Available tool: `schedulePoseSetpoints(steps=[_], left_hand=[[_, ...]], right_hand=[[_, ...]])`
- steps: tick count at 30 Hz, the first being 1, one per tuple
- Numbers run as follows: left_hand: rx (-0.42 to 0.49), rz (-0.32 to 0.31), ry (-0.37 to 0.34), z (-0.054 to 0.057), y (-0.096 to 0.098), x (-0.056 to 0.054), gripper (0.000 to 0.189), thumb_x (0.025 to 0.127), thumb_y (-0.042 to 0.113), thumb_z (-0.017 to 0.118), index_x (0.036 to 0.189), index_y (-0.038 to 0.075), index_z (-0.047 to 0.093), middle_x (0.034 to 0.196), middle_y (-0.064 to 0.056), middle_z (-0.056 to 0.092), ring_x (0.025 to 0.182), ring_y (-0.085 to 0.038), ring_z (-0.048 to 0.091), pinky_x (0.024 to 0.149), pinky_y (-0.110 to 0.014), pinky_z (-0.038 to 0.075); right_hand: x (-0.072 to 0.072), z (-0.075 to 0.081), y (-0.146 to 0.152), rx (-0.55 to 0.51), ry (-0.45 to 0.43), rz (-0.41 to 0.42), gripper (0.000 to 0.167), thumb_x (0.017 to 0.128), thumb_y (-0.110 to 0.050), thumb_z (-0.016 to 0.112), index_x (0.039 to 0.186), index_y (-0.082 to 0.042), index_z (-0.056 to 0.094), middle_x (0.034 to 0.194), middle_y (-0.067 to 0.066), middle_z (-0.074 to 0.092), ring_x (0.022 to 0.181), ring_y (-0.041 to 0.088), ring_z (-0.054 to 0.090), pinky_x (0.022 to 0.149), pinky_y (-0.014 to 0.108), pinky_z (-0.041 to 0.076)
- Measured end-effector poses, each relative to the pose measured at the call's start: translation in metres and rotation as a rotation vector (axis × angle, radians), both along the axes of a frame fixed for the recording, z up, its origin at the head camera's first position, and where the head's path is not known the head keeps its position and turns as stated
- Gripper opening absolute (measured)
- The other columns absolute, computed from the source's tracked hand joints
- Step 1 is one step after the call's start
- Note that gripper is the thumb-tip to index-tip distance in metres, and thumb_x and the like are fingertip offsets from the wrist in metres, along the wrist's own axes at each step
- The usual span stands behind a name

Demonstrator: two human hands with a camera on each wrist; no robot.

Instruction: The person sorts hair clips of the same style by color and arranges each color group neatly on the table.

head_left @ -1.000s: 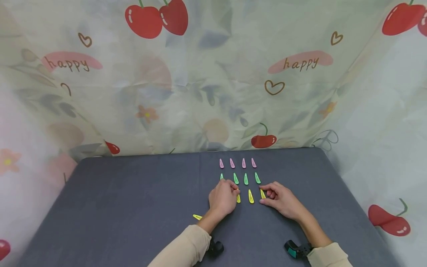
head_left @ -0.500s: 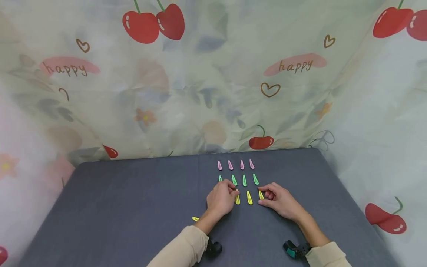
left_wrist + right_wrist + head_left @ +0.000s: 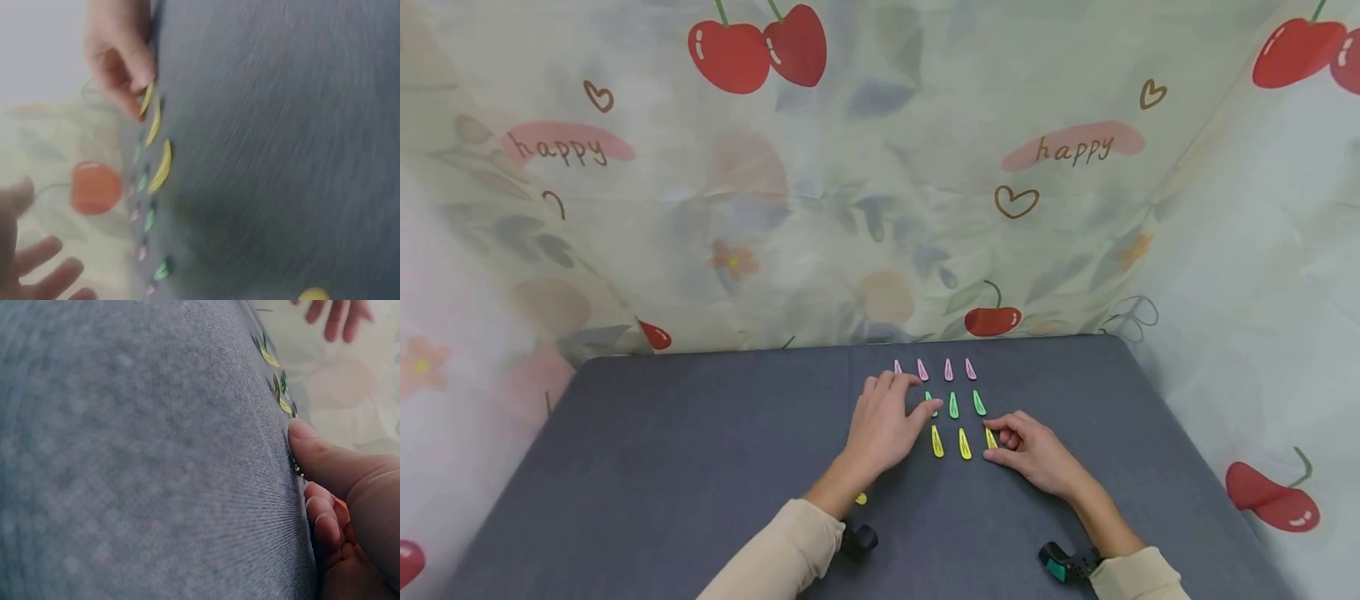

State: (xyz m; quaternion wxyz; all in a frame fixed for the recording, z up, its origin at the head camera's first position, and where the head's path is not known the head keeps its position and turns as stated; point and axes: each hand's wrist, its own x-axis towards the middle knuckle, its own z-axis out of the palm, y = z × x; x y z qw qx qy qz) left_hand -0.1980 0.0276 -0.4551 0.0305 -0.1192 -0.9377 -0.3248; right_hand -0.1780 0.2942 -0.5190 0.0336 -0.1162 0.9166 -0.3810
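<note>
Snap hair clips lie in rows on the dark grey table (image 3: 700, 467). My right hand (image 3: 1037, 450) pinches the rightmost yellow hair clip (image 3: 991, 438) end to end between thumb and index finger. Two more yellow clips (image 3: 965, 444) lie to its left, roughly parallel. My left hand (image 3: 882, 421) has its fingers spread, thumb tip overlapping a green clip (image 3: 929, 400) in the head view. In the left wrist view that left hand (image 3: 44, 269) appears with nothing between its fingers. One separate yellow clip (image 3: 861, 499) is mostly hidden behind the left forearm.
Behind the yellow row are green clips (image 3: 953, 406), then pink clips (image 3: 948, 370) nearer the back edge. A printed curtain (image 3: 820, 275) hangs behind the table. Black wrist cameras (image 3: 1060, 563) sit at both wrists.
My left hand has lifted away from the yellow row, moving left and back, and its fingers have spread. The right hand stays at its yellow hair clip.
</note>
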Motion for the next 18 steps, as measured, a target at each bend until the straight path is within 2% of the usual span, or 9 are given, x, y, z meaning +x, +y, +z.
schedulePoseSetpoints(steps=[2,4,8,13,18], left_hand=[[-0.048,-0.029,0.013,0.006,-0.006,0.000,0.066,0.094,0.064,0.060,0.143,0.022,0.055,0.150,-0.005,0.050,0.138,-0.028,0.043,0.111,-0.051,0.040],[-0.082,-0.050,0.008,0.010,-0.012,0.002,0.078,0.092,0.071,0.057,0.153,0.025,0.044,0.163,-0.004,0.036,0.152,-0.032,0.027,0.120,-0.056,0.030],[-0.139,-0.081,0.010,0.014,-0.022,0.011,0.094,0.088,0.078,0.054,0.163,0.031,0.023,0.173,-0.002,0.012,0.161,-0.035,0.001,0.126,-0.061,0.012],[-0.257,-0.130,0.059,0.011,-0.038,0.025,0.101,0.085,0.079,0.058,0.164,0.035,0.013,0.174,0.002,0.003,0.161,-0.035,-0.007,0.126,-0.062,0.006],[-0.384,-0.188,0.131,0.000,-0.059,0.037,0.104,0.082,0.082,0.059,0.164,0.037,0.013,0.174,0.003,0.004,0.162,-0.033,-0.007,0.126,-0.063,0.007]], right_hand=[[0.000,0.000,0.001,0.002,0.002,0.001,0.042,0.087,-0.027,0.082,0.125,-0.012,0.071,0.089,-0.001,0.054,0.076,0.005,0.048,0.068,0.021,0.042],[0.001,-0.001,0.001,0.003,0.004,0.001,0.042,0.087,-0.027,0.082,0.125,-0.012,0.071,0.089,-0.001,0.054,0.076,0.005,0.048,0.068,0.021,0.042],[0.001,-0.001,0.002,0.003,0.013,-0.003,0.042,0.087,-0.027,0.082,0.124,-0.012,0.071,0.089,-0.001,0.054,0.075,0.004,0.048,0.068,0.021,0.042],[0.001,-0.002,0.000,-0.005,0.020,0.001,0.042,0.086,-0.026,0.083,0.124,-0.011,0.071,0.089,-0.001,0.054,0.076,0.004,0.048,0.068,0.021,0.043],[0.000,-0.002,0.000,-0.006,0.019,0.005,0.042,0.086,-0.026,0.083,0.124,-0.011,0.071,0.090,-0.001,0.054,0.076,0.004,0.048,0.069,0.020,0.043]])
